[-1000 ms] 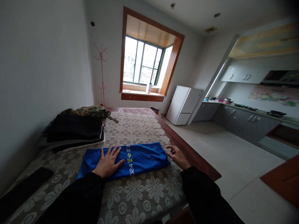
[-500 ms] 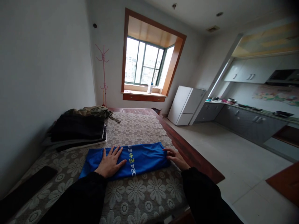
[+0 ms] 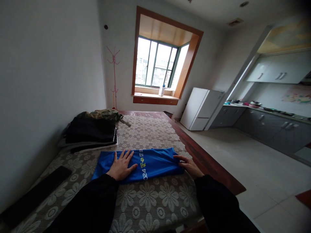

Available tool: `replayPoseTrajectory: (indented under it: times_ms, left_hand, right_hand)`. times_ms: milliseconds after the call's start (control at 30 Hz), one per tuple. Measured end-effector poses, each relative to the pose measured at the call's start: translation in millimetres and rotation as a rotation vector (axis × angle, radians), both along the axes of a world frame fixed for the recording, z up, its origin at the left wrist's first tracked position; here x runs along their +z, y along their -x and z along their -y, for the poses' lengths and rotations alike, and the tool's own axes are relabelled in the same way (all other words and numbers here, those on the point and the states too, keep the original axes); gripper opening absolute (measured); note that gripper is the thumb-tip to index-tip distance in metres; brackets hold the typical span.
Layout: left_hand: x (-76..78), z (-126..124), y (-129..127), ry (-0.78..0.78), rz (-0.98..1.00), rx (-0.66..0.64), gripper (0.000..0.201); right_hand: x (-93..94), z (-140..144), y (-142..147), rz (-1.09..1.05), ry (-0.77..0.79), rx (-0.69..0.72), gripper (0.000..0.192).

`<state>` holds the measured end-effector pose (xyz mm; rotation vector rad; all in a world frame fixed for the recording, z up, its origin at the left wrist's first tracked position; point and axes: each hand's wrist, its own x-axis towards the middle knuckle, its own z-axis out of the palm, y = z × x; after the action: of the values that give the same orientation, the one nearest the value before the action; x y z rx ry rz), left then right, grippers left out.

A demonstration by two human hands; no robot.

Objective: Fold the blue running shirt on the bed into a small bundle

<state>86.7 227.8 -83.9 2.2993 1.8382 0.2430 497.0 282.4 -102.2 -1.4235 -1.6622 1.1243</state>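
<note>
One folded blue shirt lies on the lace tablecloth; left hand presses it flat, fingers spread; right hand pinches its edge.

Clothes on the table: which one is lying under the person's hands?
The blue garment with yellow print, folded into a strip. The left hand lies flat on it; the right hand touches its end. The dark folded pile lies apart, untouched.

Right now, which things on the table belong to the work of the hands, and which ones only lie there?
In the work:
- blue shirt, folded into a strip
- left hand, flat on it
- right hand, at its right end

Only lying there:
- stack of dark clothes
- olive garment behind the stack
- black flat thing by the wall
- lace cloth underneath
</note>
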Motion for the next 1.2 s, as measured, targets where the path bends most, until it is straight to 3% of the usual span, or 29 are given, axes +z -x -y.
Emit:
replayPoseTrajectory:
  times_ms: [167, 300, 400, 500, 700, 800, 1000, 1200]
  left_hand:
    - [20.6, 10.2, 11.8, -0.061, 0.150, 0.069, 0.061]
    - [35.1, 33.4, 52.7, -0.070, 0.291, 0.333, 0.045]
    - [31.2, 50.4, 87.4, -0.039, 0.269, 0.515, 0.038]
    - [20.5, 59.3, 106.6, 0.003, 0.278, 0.545, 0.035]
    - [18.3, 57.1, 102.6, 0.026, 0.320, 0.519, 0.053]
    - [19.5, 54.1, 100.9, 0.059, 0.441, 0.516, 0.058]
    - [9.7, 47.7, 108.7, 0.137, 0.856, 0.476, 0.066]
    - [12.1, 49.4, 100.9, 0.109, 1.036, 0.602, 0.075]
  right_hand:
    - [0.4, -2.1, 3.5, 0.008, 0.000, -0.022, 0.036]
    - [-5.1, -10.0, 4.1, -0.006, -0.060, -0.027, 0.031]
    - [-11.2, -12.8, 1.5, -0.040, -0.105, -0.005, 0.025]
    - [-13.7, -12.4, 0.0, -0.025, -0.088, 0.011, 0.034]
    - [-17.9, -10.7, 1.0, -0.089, -0.030, 0.033, 0.056]
    - [-23.6, -10.6, 1.4, -0.135, -0.044, 0.014, 0.060]
    - [-22.3, -7.4, 6.2, -0.101, -0.141, -0.021, 0.047]
    - [-12.5, 3.6, 12.6, 0.081, -0.235, -0.106, 0.033]
